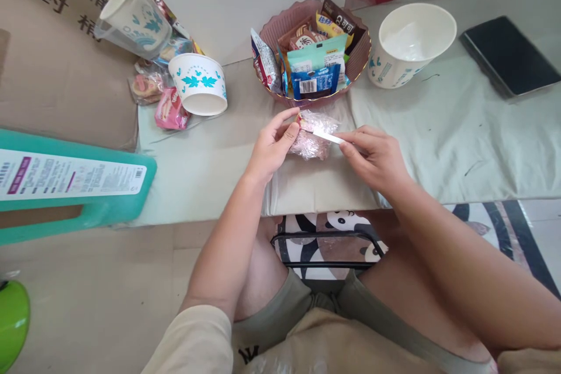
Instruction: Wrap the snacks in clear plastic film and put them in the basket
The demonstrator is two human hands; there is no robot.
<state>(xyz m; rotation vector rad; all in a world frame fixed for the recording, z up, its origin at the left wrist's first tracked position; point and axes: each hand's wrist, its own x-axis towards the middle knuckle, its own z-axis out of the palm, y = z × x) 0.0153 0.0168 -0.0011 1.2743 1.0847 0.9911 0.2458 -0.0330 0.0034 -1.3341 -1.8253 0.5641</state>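
Hands [377, 156] on white stick [328, 137], crinkly clear plastic [312, 148].

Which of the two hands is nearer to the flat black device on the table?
Right. The right hand, holding a slim white tool, is left of the flat black device; the left hand is farther left, holding the clear plastic bundle.

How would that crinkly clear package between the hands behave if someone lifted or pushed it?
The clear package would probably feel floppy, since its wrapping looks loosely crumpled. Its glossy surface might make it slightly slippery. It seems unlikely to roll, given its uneven, bunched shape.
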